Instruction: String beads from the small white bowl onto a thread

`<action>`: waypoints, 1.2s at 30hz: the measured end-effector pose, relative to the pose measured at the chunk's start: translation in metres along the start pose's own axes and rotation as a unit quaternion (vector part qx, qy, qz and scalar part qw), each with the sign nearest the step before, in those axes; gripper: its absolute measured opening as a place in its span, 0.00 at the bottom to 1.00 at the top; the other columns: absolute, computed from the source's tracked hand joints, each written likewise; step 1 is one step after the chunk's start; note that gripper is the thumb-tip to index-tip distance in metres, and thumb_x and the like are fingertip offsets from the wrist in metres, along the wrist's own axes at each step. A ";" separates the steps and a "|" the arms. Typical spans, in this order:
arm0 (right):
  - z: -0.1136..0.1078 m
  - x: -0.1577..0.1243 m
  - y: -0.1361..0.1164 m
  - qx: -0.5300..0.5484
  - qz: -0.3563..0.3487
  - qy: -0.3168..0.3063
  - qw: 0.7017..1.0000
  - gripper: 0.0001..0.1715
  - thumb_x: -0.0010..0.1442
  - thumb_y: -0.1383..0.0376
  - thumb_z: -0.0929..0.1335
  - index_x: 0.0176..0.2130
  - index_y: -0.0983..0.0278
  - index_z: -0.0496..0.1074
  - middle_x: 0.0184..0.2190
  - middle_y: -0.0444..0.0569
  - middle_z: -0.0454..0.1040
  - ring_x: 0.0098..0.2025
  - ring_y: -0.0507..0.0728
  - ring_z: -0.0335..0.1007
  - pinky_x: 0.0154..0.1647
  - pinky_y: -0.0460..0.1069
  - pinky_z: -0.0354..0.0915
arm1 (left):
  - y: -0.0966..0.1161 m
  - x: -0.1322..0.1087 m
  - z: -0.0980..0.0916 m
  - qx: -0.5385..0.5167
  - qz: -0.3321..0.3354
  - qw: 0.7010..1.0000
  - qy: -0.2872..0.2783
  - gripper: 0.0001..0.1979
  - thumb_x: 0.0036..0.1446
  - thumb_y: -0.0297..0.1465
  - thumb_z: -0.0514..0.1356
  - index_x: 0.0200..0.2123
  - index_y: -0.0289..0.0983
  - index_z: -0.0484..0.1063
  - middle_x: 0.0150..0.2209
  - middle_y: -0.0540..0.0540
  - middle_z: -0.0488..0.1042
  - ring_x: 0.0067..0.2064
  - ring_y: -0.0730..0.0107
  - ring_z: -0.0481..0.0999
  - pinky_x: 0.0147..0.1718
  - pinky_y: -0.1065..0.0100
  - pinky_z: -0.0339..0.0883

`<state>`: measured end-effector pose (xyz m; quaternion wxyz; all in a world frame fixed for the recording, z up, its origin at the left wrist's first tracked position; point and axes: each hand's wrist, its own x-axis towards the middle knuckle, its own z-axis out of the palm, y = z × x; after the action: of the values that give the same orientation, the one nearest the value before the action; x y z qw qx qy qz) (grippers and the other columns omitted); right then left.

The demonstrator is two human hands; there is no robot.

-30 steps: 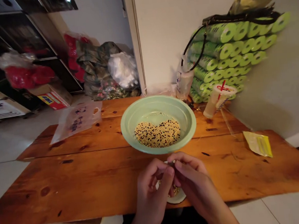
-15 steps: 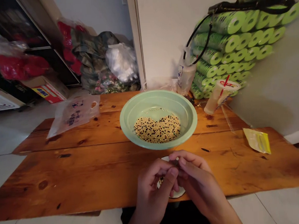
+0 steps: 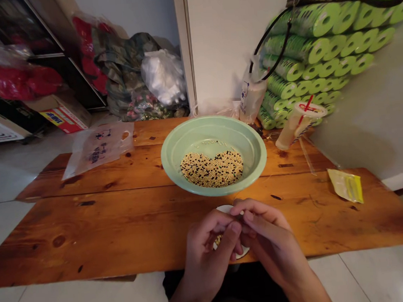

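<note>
- The right hand (image 3: 272, 229) pinches a pale bead (image 3: 242, 212).
- The left hand (image 3: 209, 242) curls beside it, grip unclear from here.
- White dish (image 3: 224, 208) beneath both; green basin (image 3: 217, 191) beyond.

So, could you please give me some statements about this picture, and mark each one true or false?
1. The basin holds light and dark beads. True.
2. The dish lies beyond the basin. False: the dish is nearer to the person, partly hidden under the hands.
3. A small pale bead shows at the fingertips of the right hand. True.
4. The straw in the cup is blue. False: the straw is red.
5. The yellow packet lies to the right of the basin. True.
</note>
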<state>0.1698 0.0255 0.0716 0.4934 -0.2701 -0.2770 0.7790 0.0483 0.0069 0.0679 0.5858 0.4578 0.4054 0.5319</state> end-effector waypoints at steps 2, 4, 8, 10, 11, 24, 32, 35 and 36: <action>-0.001 -0.001 0.000 -0.020 0.009 0.023 0.999 0.08 0.54 0.61 0.72 0.34 0.63 0.79 0.22 0.44 0.70 0.20 0.50 0.65 0.21 0.46 0.61 | -0.001 -0.001 0.001 -0.006 -0.003 1.000 -0.003 0.12 0.60 0.35 0.59 0.26 0.35 0.68 0.19 0.53 0.66 0.20 0.81 0.63 0.19 0.79 0.60; -0.003 -0.002 0.001 -0.035 0.017 0.042 0.998 0.09 0.53 0.60 0.73 0.33 0.64 0.79 0.24 0.45 0.70 0.21 0.49 0.63 0.22 0.46 0.60 | -0.003 -0.001 0.001 -0.009 -0.008 1.000 -0.005 0.13 0.60 0.36 0.59 0.26 0.35 0.68 0.19 0.53 0.66 0.20 0.81 0.63 0.18 0.80 0.59; -0.006 -0.004 0.001 -0.054 0.018 0.038 0.998 0.10 0.53 0.59 0.73 0.33 0.62 0.79 0.25 0.45 0.69 0.21 0.49 0.61 0.21 0.47 0.59 | -0.005 -0.002 0.000 -0.011 -0.019 1.000 -0.002 0.13 0.60 0.37 0.59 0.26 0.35 0.68 0.19 0.53 0.66 0.20 0.81 0.64 0.18 0.80 0.60; -0.008 -0.006 -0.001 -0.088 0.016 0.028 0.996 0.10 0.55 0.58 0.72 0.34 0.61 0.79 0.26 0.45 0.70 0.22 0.50 0.62 0.22 0.47 0.59 | -0.004 -0.002 -0.001 -0.010 -0.028 1.000 0.002 0.14 0.60 0.37 0.59 0.25 0.35 0.67 0.19 0.53 0.66 0.20 0.82 0.64 0.18 0.80 0.59; -0.009 -0.007 -0.002 -0.116 0.010 0.024 0.993 0.09 0.56 0.59 0.72 0.35 0.61 0.79 0.27 0.46 0.71 0.23 0.50 0.63 0.24 0.47 0.60 | -0.004 -0.002 -0.001 -0.008 -0.035 0.999 0.004 0.15 0.60 0.38 0.59 0.25 0.35 0.67 0.19 0.53 0.66 0.19 0.81 0.64 0.18 0.80 0.59; -0.025 -0.010 -0.001 -0.205 -0.022 0.068 0.976 0.08 0.59 0.62 0.71 0.39 0.60 0.80 0.21 0.41 0.70 0.23 0.47 0.60 0.25 0.43 0.56 | -0.034 -0.002 -0.005 0.047 -0.037 0.998 0.016 0.11 0.60 0.38 0.59 0.37 0.38 0.63 0.24 0.53 0.72 0.25 0.78 0.73 0.25 0.77 0.67; -0.040 -0.013 0.008 -0.266 -0.020 0.095 0.959 0.07 0.56 0.61 0.73 0.35 0.61 0.80 0.23 0.43 0.71 0.26 0.50 0.64 0.29 0.46 0.59 | -0.043 -0.002 -0.012 0.119 -0.057 0.991 -0.026 0.10 0.61 0.37 0.58 0.38 0.39 0.60 0.26 0.53 0.75 0.26 0.74 0.75 0.28 0.73 0.67; -0.048 -0.013 0.013 -0.313 -0.032 0.115 0.942 0.09 0.55 0.59 0.72 0.33 0.62 0.79 0.26 0.44 0.70 0.28 0.51 0.62 0.30 0.47 0.57 | -0.045 -0.003 -0.016 0.174 -0.076 0.981 -0.042 0.10 0.62 0.38 0.57 0.41 0.40 0.61 0.27 0.53 0.76 0.30 0.72 0.78 0.29 0.73 0.67; -0.050 -0.012 0.015 -0.328 -0.035 0.118 0.937 0.10 0.56 0.59 0.72 0.32 0.63 0.78 0.26 0.44 0.70 0.28 0.51 0.61 0.29 0.47 0.56 | -0.046 -0.003 -0.017 0.195 -0.080 0.976 -0.047 0.10 0.62 0.38 0.56 0.42 0.40 0.61 0.28 0.53 0.77 0.31 0.72 0.78 0.30 0.73 0.67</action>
<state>0.1994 0.0171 0.0280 0.4337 -0.4965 -0.4663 0.5900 0.0429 0.0052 0.0193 0.5442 0.5542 0.5083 0.3720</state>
